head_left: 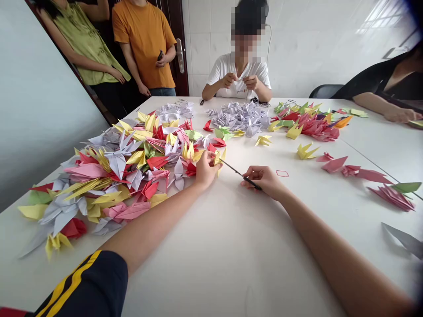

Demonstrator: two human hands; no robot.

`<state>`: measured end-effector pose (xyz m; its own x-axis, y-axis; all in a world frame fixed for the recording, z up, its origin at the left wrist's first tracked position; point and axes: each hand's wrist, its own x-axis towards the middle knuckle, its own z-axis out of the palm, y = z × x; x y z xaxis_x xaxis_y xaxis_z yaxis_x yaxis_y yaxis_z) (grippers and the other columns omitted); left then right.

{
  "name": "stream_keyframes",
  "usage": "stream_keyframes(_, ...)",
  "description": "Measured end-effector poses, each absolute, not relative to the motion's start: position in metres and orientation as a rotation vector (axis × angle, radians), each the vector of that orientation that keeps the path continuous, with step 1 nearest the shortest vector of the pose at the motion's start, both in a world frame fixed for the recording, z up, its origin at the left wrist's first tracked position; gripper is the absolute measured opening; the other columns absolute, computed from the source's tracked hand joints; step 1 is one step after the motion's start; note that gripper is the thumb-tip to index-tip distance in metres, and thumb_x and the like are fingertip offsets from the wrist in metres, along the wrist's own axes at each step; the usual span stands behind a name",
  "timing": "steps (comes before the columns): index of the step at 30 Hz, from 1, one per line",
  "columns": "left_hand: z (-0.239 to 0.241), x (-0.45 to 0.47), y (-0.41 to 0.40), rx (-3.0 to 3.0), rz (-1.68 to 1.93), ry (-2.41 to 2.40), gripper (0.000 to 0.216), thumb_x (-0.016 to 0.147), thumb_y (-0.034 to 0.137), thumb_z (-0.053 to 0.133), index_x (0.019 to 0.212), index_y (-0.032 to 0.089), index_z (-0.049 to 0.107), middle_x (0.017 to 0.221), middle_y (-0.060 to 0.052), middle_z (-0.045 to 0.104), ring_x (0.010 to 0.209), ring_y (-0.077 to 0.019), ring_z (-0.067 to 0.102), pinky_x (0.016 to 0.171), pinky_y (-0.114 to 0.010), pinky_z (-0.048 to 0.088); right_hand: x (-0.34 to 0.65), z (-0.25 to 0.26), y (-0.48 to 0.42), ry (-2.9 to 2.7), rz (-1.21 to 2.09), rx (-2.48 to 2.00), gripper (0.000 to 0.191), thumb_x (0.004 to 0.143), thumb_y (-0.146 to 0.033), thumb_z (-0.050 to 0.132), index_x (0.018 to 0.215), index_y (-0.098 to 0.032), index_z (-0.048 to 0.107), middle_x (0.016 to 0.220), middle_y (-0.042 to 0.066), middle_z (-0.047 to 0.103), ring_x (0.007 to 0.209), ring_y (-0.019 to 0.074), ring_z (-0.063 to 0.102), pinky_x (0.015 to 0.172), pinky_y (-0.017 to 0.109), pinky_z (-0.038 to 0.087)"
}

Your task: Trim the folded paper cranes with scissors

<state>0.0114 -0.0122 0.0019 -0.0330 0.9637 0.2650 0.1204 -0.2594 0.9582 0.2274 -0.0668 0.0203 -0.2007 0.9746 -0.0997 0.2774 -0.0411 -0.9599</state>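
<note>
Needle is angling from the right hand's narrow grip toward a yellow paper crane, which the left hand's grip seems to be pinching beside heaped cranes.

A craft room: tiled walls, table heaped with paper cranes.

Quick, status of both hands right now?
Left hand: closed, holding a yellow origami crane.
Right hand: closed, holding a long dark needle.
</note>
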Motion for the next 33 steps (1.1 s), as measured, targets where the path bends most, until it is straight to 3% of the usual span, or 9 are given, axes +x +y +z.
stream_keyframes(5, 0.0019, 0.0128, -0.0132, 1.508, 1.402, 1.179, 0.035, 0.070, 0.007, 0.073, 0.087, 0.022, 0.046, 0.080, 0.002, 0.066, 0.078, -0.0162, 0.068, 0.072, -0.028, 0.049, 0.2276, 0.0186, -0.0672, -1.537, 1.266, -1.349, 0.041, 0.061, -0.046, 0.089, 0.076, -0.019, 0.062, 0.059, 0.000, 0.065, 0.047, 0.0096, 0.049, 0.046, 0.024, 0.036)
stream_keyframes(19, 0.0096, 0.0129, -0.0157, 1.557, 1.443, 1.258, 0.025, 0.074, 0.005, 0.066, 0.082, 0.021, 0.048, 0.082, 0.001, 0.061, 0.075, -0.0124, 0.061, 0.071, -0.024, 0.048, 0.2273, 0.0218, -0.0682, -1.531, 1.286, -1.357, 0.042, 0.058, -0.046, 0.090, 0.075, -0.019, 0.062, 0.057, 0.000, 0.063, 0.047, 0.0105, 0.050, 0.046, 0.025, 0.037)
stream_keyframes(33, 0.0062, 0.0118, -0.0130, 1.535, 1.437, 1.218, 0.023, 0.078, 0.003, 0.060, 0.089, 0.021, 0.050, 0.087, -0.001, 0.064, 0.085, -0.0154, 0.065, 0.079, -0.027, 0.050, 0.2288, 0.0217, -0.0670, -1.591, 1.277, -1.359, 0.048, 0.056, -0.051, 0.091, 0.074, -0.019, 0.060, 0.054, -0.003, 0.058, 0.046, 0.0097, 0.046, 0.048, 0.025, 0.034)
